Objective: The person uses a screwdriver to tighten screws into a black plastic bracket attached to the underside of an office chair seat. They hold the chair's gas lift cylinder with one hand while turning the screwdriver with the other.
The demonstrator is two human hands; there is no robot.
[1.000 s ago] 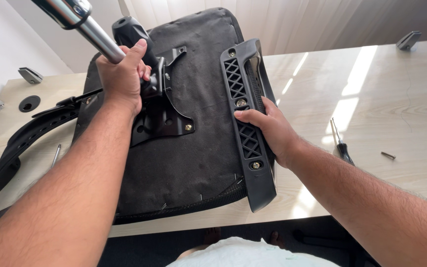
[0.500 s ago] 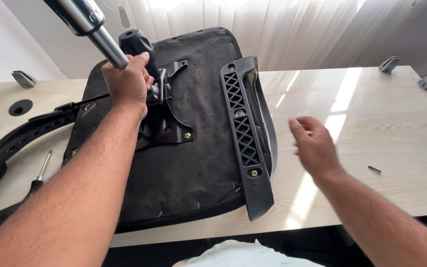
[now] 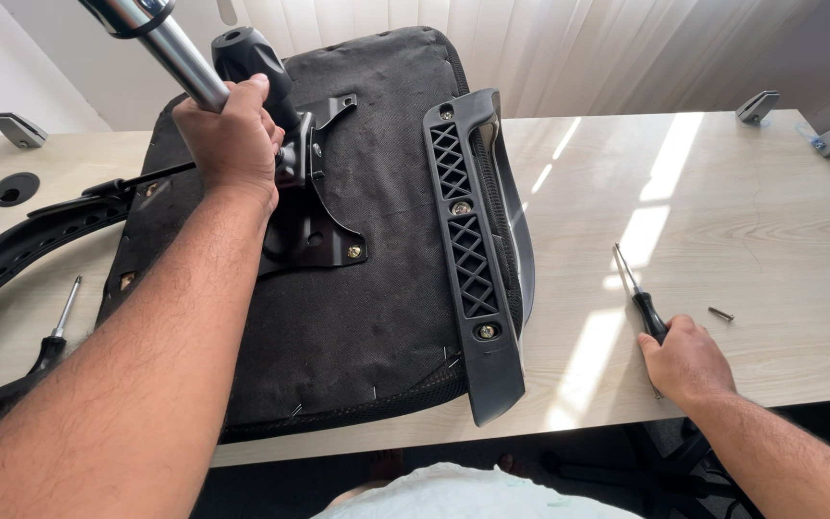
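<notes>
An upturned black chair seat (image 3: 377,298) lies on a pale wooden table (image 3: 751,221). My left hand (image 3: 232,139) is shut on the chrome gas cylinder (image 3: 170,48) that rises from the black mounting plate (image 3: 314,235) at the seat's middle. A black latticed armrest (image 3: 468,250) is screwed along the seat's right edge. To the right of it, my right hand (image 3: 689,365) lies on the table with its fingers curled over the black handle of a screwdriver (image 3: 631,284), whose shaft points away from me.
A small dark screw (image 3: 720,313) lies just right of the screwdriver. A second screwdriver (image 3: 58,327) and a curved black armrest (image 3: 40,231) lie to the seat's left, near a round cable hole (image 3: 13,187). Metal brackets (image 3: 19,128) (image 3: 756,104) sit at the table's far edge.
My right hand left the latticed armrest, swung right across the table and came down on the screwdriver's handle. My left hand kept its hold on the cylinder.
</notes>
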